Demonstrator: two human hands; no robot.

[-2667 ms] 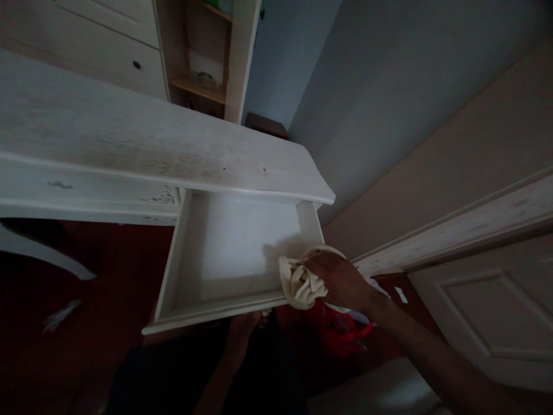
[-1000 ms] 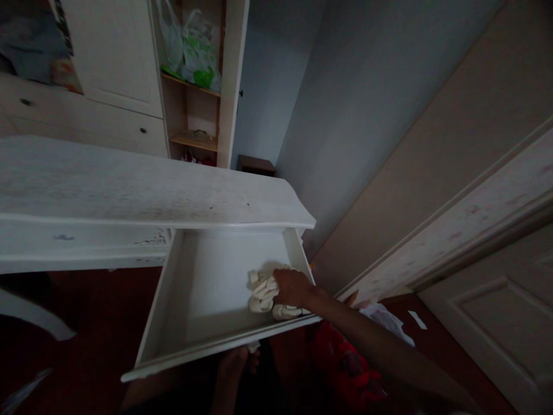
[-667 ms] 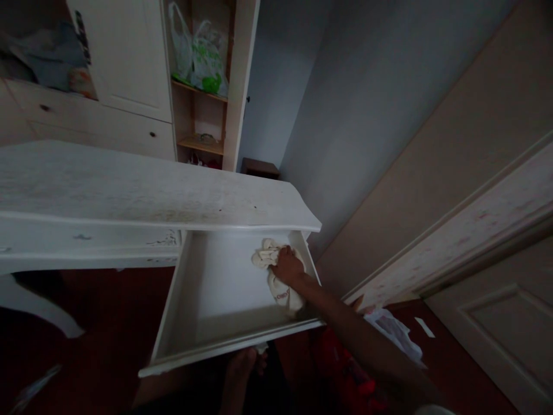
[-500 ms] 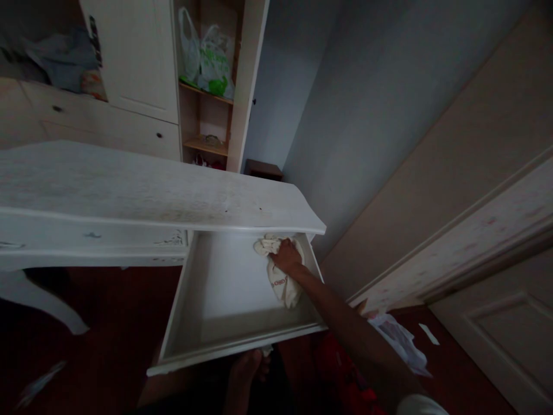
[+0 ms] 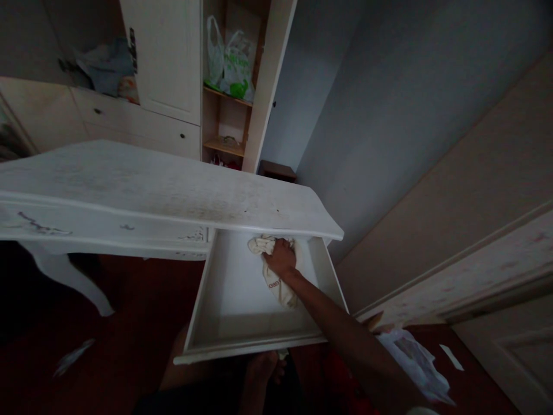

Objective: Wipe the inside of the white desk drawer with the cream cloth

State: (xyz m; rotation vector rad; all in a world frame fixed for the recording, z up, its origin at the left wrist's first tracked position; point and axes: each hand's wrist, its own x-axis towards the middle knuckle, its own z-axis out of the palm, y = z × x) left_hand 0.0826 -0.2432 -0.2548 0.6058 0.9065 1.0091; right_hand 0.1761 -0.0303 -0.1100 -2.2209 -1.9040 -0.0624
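Observation:
My right hand [image 5: 281, 257] is closed on a cream cloth [image 5: 283, 291] with reddish-brown lettering. The cloth is bunched near the back of the drawer, with a loose part trailing toward the front, and lies against the white bottom. This drawer [image 5: 233, 288] is pulled out of a white table [image 5: 173, 184]. Below the drawer's front panel, my left hand [image 5: 261, 369] has curled fingers beside a small pale piece. What that piece is, I cannot make out in the shadow.
Behind the table stands a white cabinet [image 5: 168, 63] with an open door and plastic bags [image 5: 235, 69] on a shelf. A wall borders the right side. On the dark red floor lie a white plastic bag [image 5: 415, 360] and a pale strip [image 5: 451, 357].
My right hand and the cloth have moved left across the drawer bottom. My view has turned left, so the furniture appears farther right. My left hand stays below the drawer front.

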